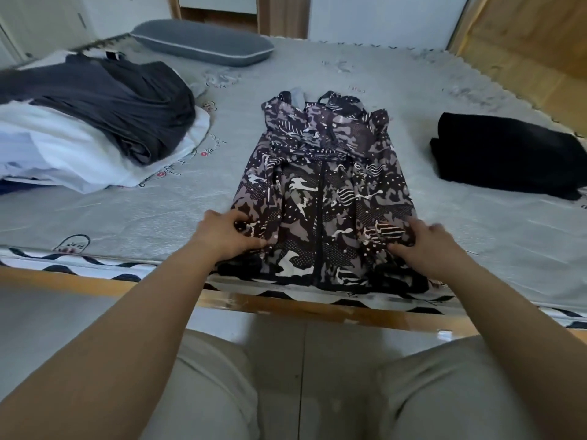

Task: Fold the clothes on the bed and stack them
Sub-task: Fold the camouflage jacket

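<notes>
A dark patterned zip jacket (320, 192) lies flat on the grey bed (133, 211), its sides folded in and its hem at the near edge. My left hand (227, 235) pinches the fabric near the lower left edge. My right hand (427, 242) grips the lower right edge, fingers curled into the cloth. A folded black garment (505, 154) sits to the right. On the left, a dark grey garment (127, 106) lies heaped over white clothes (63, 154).
A grey pillow (203, 42) lies at the far side of the bed. The wooden bed frame (286, 304) runs along the near edge, with my legs in beige trousers below it. Wooden panels rise at the back right.
</notes>
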